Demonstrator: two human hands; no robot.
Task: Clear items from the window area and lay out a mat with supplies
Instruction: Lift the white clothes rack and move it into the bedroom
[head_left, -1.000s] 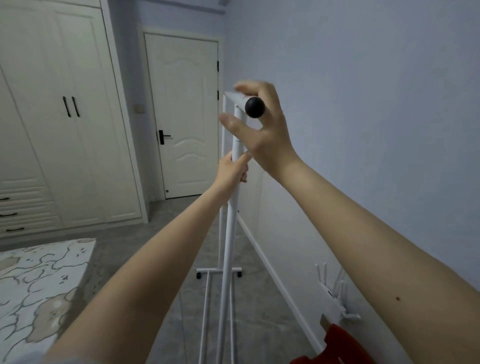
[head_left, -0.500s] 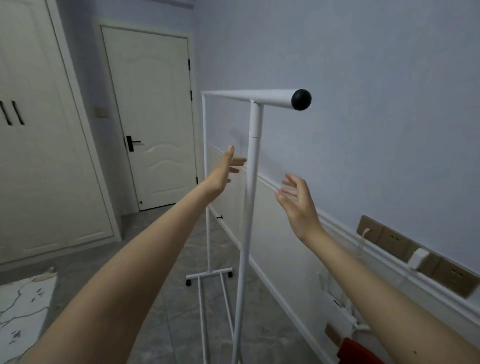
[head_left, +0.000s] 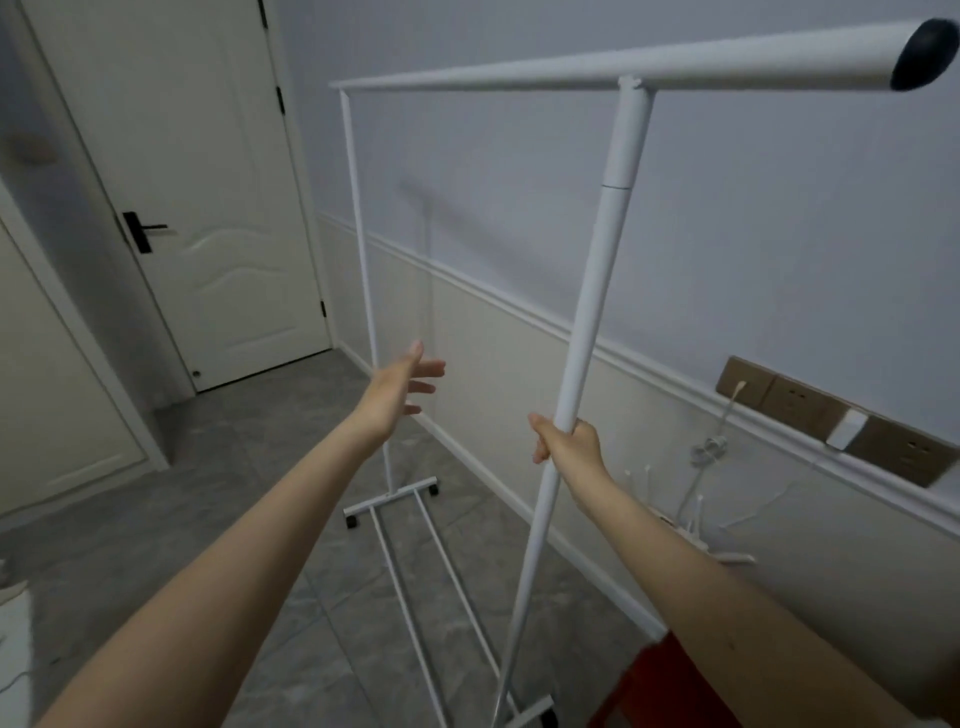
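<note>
A white clothes rack (head_left: 597, 291) on small wheels stands along the right-hand wall, bare of clothes. Its top bar runs across the upper view and ends in a black cap (head_left: 922, 54). My right hand (head_left: 566, 441) grips the near upright pole about halfway up. My left hand (head_left: 400, 387) reaches forward with straight fingers beside the far upright pole and holds nothing. No mat or supplies are in view.
A closed white door (head_left: 208, 208) with a black handle is at the back left. Wall sockets (head_left: 810, 410) with a white plug and cable run along the right wall. A red object (head_left: 670, 686) sits at the lower right. The floor is grey tile.
My right hand has taken hold of the near pole; half a second ago it was open beside it. My view has turned right and moved closer to the rack.
</note>
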